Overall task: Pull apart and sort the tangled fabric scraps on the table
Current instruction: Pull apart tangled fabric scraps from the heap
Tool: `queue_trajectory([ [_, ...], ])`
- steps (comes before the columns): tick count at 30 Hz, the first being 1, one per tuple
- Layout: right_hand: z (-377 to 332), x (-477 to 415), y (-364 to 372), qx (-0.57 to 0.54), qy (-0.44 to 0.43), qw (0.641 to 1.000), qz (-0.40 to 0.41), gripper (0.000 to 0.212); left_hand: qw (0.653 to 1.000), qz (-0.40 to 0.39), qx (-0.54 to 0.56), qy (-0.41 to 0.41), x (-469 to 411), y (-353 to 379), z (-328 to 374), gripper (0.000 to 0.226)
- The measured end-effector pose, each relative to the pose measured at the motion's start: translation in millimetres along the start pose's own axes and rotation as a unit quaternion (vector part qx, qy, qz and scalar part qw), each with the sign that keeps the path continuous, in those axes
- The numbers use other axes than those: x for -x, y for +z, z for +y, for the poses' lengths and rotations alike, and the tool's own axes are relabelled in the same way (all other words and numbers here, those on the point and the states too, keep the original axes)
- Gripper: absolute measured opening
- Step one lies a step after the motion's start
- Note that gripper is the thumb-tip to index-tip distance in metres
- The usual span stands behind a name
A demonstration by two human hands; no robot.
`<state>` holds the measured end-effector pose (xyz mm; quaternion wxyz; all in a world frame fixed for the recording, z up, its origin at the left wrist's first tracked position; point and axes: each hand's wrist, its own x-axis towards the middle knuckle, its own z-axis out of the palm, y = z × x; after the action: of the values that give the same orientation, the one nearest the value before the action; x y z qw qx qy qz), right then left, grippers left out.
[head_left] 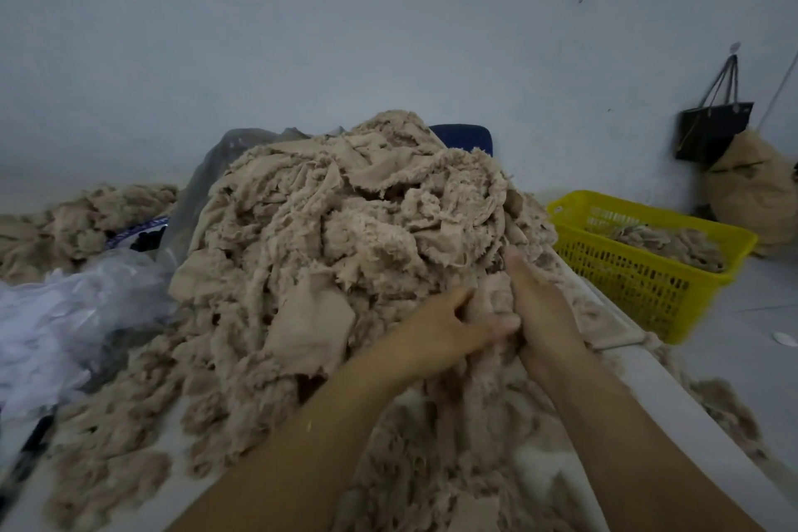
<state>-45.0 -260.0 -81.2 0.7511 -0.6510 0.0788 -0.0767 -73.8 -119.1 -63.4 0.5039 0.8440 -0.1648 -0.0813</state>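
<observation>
Where frayed beige fabric scraps (337,229) heap high on the white table (533,462), left hand (449,328) at heap's near right foot, fingers curled, thumb pinching a scrap, right hand (539,307) alongside, one finger straight, others buried, grip indeterminate.

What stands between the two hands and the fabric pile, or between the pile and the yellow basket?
Nothing visible does. The left hand grips the fabric pile and the right hand touches it; the yellow basket stands open to the pile's right.
</observation>
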Motion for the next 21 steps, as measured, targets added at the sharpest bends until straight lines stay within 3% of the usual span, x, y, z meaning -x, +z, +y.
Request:
queue_trajectory([
  [4,-1,16,-9,0.132,-0.079,0.979,-0.130,0.058,0.985,0.137,0.102,-0.031,-18,-2,-4,0.012],
  [5,3,18,-12,0.129,-0.066,0.973,-0.180,0.056,0.984,0.121,0.119,-0.051,-22,-5,-4,0.011],
  [7,8,16,-22,0.125,-0.069,0.965,-0.219,0.031,0.981,0.050,0.176,-0.065,-27,-10,0,0.016],
  [8,6,12,-26,0.110,-0.067,0.974,-0.186,0.018,0.978,0.030,0.200,-0.054,-28,-14,4,0.020],
  [10,-1,-4,-42,-0.017,-0.013,0.999,-0.049,0.016,0.986,0.085,0.142,-0.016,-37,-27,11,0.022],
  [12,-9,-18,-61,-0.268,0.046,0.960,0.066,0.026,0.985,0.168,-0.021,0.024,-50,-39,14,0.027],
  [14,-3,-22,-66,-0.371,0.083,0.920,0.095,0.045,0.974,0.158,-0.157,0.045,-63,-41,13,0.052],
  [15,4,-19,-62,-0.342,0.110,0.929,0.085,0.052,0.969,0.128,-0.208,0.031,-69,-40,12,0.057],
  [17,23,-14,-46,-0.234,0.123,0.963,0.056,0.039,0.957,0.111,-0.269,0.007,-78,-38,10,0.036],
  [19,30,-7,-25,-0.129,0.079,0.988,0.034,0.021,0.951,0.155,-0.265,0.033,-73,-36,9,0.019],
  [21,27,-7,-9,-0.031,-0.005,0.999,-0.013,0.023,0.963,0.160,-0.197,0.085,-57,-29,9,0.020],
])
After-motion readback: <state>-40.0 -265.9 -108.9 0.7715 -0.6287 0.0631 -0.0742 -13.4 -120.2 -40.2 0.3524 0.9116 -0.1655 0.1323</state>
